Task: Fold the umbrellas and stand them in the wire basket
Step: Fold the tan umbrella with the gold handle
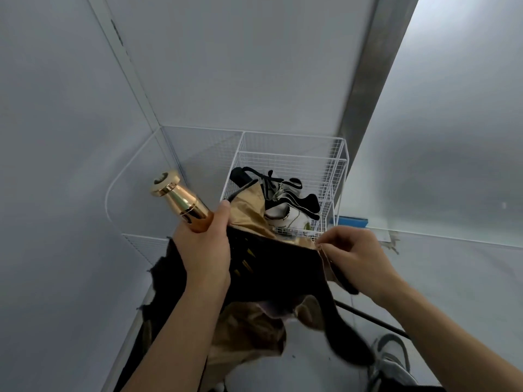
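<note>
I hold a black and gold umbrella (271,267) in front of me, its loose canopy hanging down between my arms. My left hand (205,247) grips it just below the shiny gold handle (181,199), which points up and left. My right hand (353,253) pinches the canopy's edge on the right. Behind them on the floor stands the white wire basket (334,165), in a corner of the room. Inside it stand a black umbrella (240,176) and a white and black umbrella (291,205).
Pale grey walls close in on the left and behind, with a grey metal post (365,80) rising beside the basket. A blue object (352,221) lies right of the basket. A thin black rod (370,318) and a grey shoe (390,360) are at lower right.
</note>
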Tool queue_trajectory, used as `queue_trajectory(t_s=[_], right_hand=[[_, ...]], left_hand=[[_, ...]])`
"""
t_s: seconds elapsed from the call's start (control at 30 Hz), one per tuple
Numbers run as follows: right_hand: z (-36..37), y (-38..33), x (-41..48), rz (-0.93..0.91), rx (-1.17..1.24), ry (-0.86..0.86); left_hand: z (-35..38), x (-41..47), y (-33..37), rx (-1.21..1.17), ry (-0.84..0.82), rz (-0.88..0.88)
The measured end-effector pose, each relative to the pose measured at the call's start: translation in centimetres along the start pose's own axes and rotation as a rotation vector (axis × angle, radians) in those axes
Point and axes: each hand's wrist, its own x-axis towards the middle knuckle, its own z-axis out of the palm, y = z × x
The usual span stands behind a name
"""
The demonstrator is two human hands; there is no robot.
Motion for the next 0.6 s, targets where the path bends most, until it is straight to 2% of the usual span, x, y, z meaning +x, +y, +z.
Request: queue_trajectory(t_s=[0.13,0.27,0.4,0.53,0.6], right_hand=[[-1.2,-0.7,-0.5,-0.026,0.097,-0.009],[-1.8,-1.0,-0.8,-0.071,0.159,0.065],[-1.3,-0.7,-1.0,-0.117,-0.020,-0.044],[-0.3,-0.7,-1.1,-0.056,0.139,-0.115],[0.3,-0.4,-1.0,-0.084,0.100,-0.124]], left_hand=[[0.0,0.1,0.0,-0.028,0.067,0.025],[0.4,-0.2,0.0,-0.071,0.086,0.017],[0.7,-0.4,-0.1,-0.075,0.074,0.019],[0.9,-0.8,-0.3,-0.083,0.001,0.015],[1.1,-1.3,-0.3,-0.102,-0.026,0.004]])
